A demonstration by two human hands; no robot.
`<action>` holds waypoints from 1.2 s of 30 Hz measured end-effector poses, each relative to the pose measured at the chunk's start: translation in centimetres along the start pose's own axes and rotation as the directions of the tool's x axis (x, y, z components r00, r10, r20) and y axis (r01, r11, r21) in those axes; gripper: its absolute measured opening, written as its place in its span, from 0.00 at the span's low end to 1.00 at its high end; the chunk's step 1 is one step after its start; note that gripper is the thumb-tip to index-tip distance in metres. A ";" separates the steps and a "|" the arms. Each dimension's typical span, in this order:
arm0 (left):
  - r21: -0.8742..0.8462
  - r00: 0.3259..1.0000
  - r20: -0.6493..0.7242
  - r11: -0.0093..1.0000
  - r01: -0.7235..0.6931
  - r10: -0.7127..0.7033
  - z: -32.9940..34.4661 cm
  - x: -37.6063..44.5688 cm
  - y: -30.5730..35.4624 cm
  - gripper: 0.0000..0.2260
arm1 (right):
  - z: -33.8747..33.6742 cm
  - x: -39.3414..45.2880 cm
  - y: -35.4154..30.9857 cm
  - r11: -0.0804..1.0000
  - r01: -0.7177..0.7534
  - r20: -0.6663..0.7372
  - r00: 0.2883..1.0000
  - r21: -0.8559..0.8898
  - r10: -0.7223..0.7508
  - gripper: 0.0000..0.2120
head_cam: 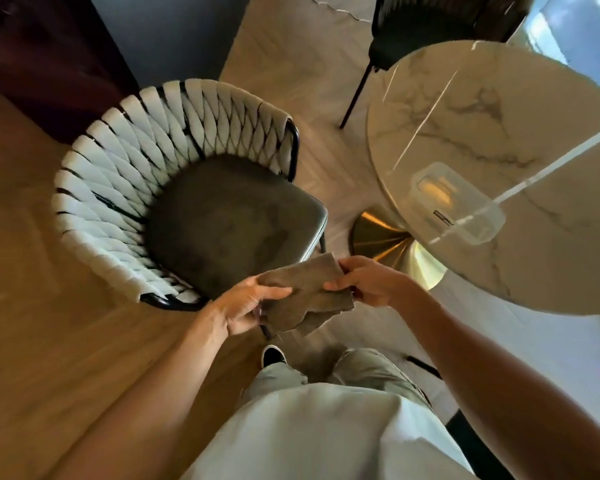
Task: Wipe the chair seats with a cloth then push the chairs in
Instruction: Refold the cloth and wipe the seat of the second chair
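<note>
You're holding the cloth [305,294] in both hands, in the air in front of you. Left hand [246,306] grips its left edge — thumb on top, fingers curled under. Right hand [364,280] pinches the right edge between thumb and fingers. Cloth is brown-grey, folded or doubled over, its lower corner hanging below your hands.

Pale woven chair [174,188] sits just beyond and left of your left hand, pulled out from the surface. Its dark seat cushion [229,220] faces up, directly past the cloth; cloth is not touching it. The chair's black frame passes under your left wrist.

Round marble surface [520,140] lies beyond and right of your right hand, with its gold base [392,240] just past your right knuckles. A clear plastic box [458,206] rests on the surface near that edge — contents blurred, can't tell what it holds.

Second chair, dark [440,26], stands well beyond both hands on the far side of the surface; it looks only partly tucked in.
</note>
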State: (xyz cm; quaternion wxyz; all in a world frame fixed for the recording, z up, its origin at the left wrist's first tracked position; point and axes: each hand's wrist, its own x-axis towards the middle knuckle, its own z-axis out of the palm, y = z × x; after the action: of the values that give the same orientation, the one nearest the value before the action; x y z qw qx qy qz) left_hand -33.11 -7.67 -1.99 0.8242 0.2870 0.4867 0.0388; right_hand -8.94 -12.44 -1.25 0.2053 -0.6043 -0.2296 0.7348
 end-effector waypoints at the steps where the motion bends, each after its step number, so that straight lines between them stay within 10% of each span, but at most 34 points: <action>1: -0.040 1.000 -0.001 0.999 0.002 -0.002 -0.5 0.1 -0.4 0.23 | 0.4 0.4 -0.1 1.000 0.002 -0.010 1.000 0.025 -0.002 0.19; 10: -0.329 0.967 -0.246 0.933 -0.145 0.063 -3.1 1.5 -3.2 0.14 | 1.6 5.3 -2.2 0.986 -0.102 0.099 0.991 0.133 0.089 0.14; 17: -0.156 0.850 -0.475 0.928 -0.338 0.230 -1.5 2.7 -1.1 0.20 | 0.0 8.6 -7.2 0.990 -0.013 0.227 0.973 -0.139 0.044 0.28; 22: -0.417 0.849 -0.508 0.822 -0.388 0.143 -0.3 5.6 -0.1 0.15 | -2.4 11.0 -10.2 0.961 0.051 0.295 0.955 -0.273 0.033 0.19; 26: -0.464 0.806 -0.581 0.766 -0.444 0.115 1.0 8.2 -0.4 0.08 | -3.7 13.6 -10.1 0.999 -0.009 0.307 0.952 0.034 -0.002 0.12; 31: -0.472 0.720 -0.692 0.730 -0.494 0.039 2.5 11.9 -2.1 0.12 | -3.4 17.1 -5.1 0.934 -0.194 0.229 0.965 0.300 0.127 0.43; 36: -0.568 0.697 -0.714 0.637 -0.521 -0.065 3.0 15.1 -4.4 0.13 | -2.8 18.7 -0.6 0.843 -0.366 0.166 0.930 0.395 0.327 0.26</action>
State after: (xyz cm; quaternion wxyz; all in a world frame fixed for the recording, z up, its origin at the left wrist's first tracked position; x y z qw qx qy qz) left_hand -23.66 -7.48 -14.97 0.6161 -0.0415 0.6478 0.4462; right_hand -9.66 -0.82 -16.20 0.1830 -0.5431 0.0372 0.8186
